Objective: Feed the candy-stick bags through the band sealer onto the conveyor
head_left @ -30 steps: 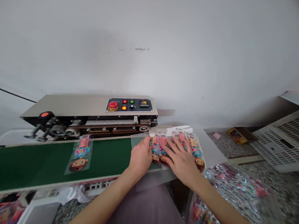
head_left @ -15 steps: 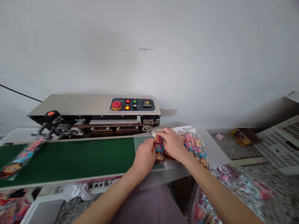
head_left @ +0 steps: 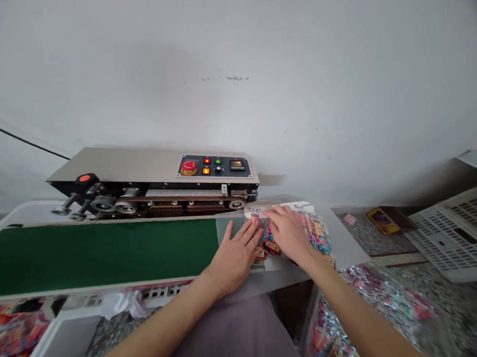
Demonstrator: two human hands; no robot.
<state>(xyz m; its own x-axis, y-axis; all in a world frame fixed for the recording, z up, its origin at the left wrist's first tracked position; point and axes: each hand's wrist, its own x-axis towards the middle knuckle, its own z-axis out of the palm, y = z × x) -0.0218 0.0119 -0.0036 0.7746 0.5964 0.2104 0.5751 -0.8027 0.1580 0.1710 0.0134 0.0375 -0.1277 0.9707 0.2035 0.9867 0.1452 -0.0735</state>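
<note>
My left hand (head_left: 235,254) lies flat, fingers stretched out and thumb apart, over a clear plastic packet (head_left: 261,254) with a cartoon face inside. Just right of it, my right hand (head_left: 288,230) bends its fingers over the top of a neighbouring cartoon-face packet (head_left: 272,246); its grip is partly hidden by the hand itself. Several more colourful packets (head_left: 318,233) lie in an overlapping row beside my right wrist. They rest on a pale sheet (head_left: 345,242) at the right end of the green conveyor belt (head_left: 117,256).
Behind the belt stands a band sealing machine (head_left: 149,168) with a red stop button (head_left: 188,167) and lit switches. Below right, a large clear bag (head_left: 375,294) holds many shiny packets. A white plastic crate (head_left: 460,235) and a small box (head_left: 384,221) are farther right. White cloth (head_left: 125,304) hangs under the belt.
My left hand has gone from a pinch to lying flat with fingers spread. The packet on the belt's left end is no longer in view. My right hand has shifted slightly right.
</note>
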